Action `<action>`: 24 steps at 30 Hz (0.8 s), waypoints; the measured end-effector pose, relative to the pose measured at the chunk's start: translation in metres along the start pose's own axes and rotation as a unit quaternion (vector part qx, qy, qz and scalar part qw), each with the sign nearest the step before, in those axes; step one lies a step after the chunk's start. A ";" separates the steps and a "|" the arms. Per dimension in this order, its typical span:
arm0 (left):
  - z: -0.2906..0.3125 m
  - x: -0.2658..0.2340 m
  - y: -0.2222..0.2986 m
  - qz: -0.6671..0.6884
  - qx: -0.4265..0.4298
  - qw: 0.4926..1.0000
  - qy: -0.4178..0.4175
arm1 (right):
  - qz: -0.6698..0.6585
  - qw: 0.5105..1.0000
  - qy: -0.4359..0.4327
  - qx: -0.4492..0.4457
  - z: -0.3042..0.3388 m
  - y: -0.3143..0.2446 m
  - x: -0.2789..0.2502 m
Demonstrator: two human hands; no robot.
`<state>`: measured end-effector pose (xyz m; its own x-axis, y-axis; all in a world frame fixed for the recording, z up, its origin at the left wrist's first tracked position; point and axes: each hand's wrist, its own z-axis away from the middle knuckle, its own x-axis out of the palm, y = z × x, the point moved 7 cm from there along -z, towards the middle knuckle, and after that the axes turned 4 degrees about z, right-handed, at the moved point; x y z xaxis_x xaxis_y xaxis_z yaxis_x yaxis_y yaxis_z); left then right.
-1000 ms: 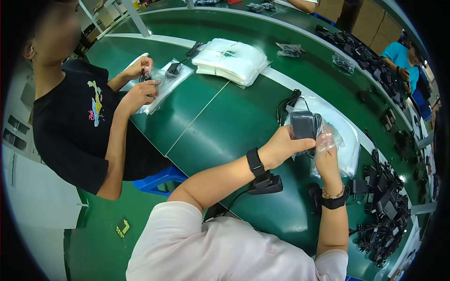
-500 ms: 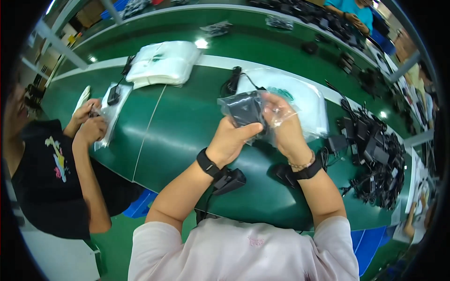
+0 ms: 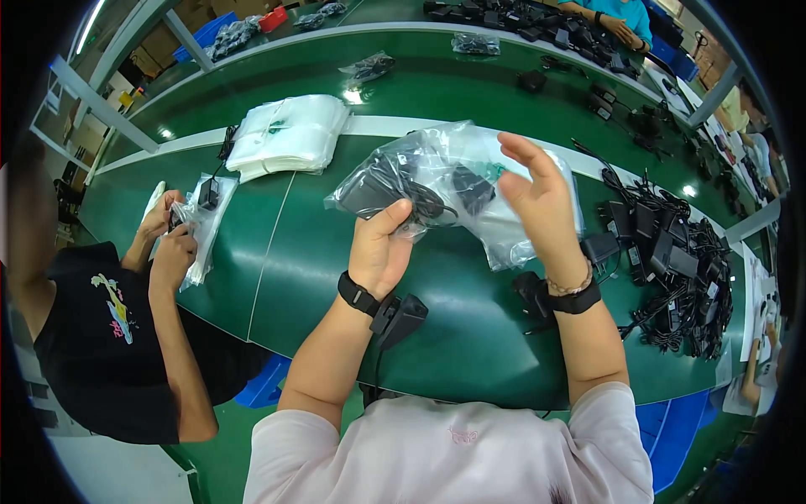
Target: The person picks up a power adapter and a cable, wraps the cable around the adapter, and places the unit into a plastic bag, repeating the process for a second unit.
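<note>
My left hand (image 3: 382, 256) pinches the lower edge of a see-through plastic bag (image 3: 344, 191), thumb on top. Inside the bag lie a black power adapter (image 3: 374, 191) and its coiled black cable (image 3: 424, 202). My right hand (image 3: 537, 197) is raised, thumb and fingers apart, holding nothing. Below it lies a stack of flat plastic bags (image 3: 562, 181) with a green print. A dark item (image 3: 474, 189) shows through plastic between my hands; I cannot tell whether it is in the held bag.
A tangled heap of black adapters and cables (image 3: 672, 269) covers the table's right side. A tied bundle of bags (image 3: 290, 134) lies far left. At left, a co-worker's hands (image 3: 172, 239) handle a bag. Beyond runs a green belt with bagged items (image 3: 369, 67).
My right hand has let go of the bag and opened. My left hand has shifted left with the bag, and the coiled cable now shows inside it.
</note>
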<state>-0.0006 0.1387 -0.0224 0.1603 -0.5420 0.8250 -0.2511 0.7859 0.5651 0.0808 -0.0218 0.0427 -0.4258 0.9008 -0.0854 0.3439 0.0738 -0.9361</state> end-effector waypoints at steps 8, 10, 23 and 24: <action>0.004 0.007 -0.006 -0.016 0.026 0.999 -0.013 | 0.046 0.995 -0.076 0.033 0.003 0.017 0.006; 0.003 0.007 -0.006 -0.012 0.023 1.000 -0.013 | 0.016 0.996 -0.070 0.062 -0.002 0.014 -0.002; 0.023 0.037 -0.016 -0.055 0.074 0.993 -0.079 | -0.302 0.942 -0.088 0.117 0.023 0.000 0.050; 0.021 0.040 -0.019 -0.082 0.055 0.991 -0.087 | -0.245 0.957 -0.105 0.115 0.021 0.000 0.045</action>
<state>-0.0093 0.0960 0.0000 0.0425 -0.7113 0.7016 -0.3397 0.6502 0.6797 0.0443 0.0097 0.0320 -0.6568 0.6742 0.3378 -0.1221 0.3470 -0.9299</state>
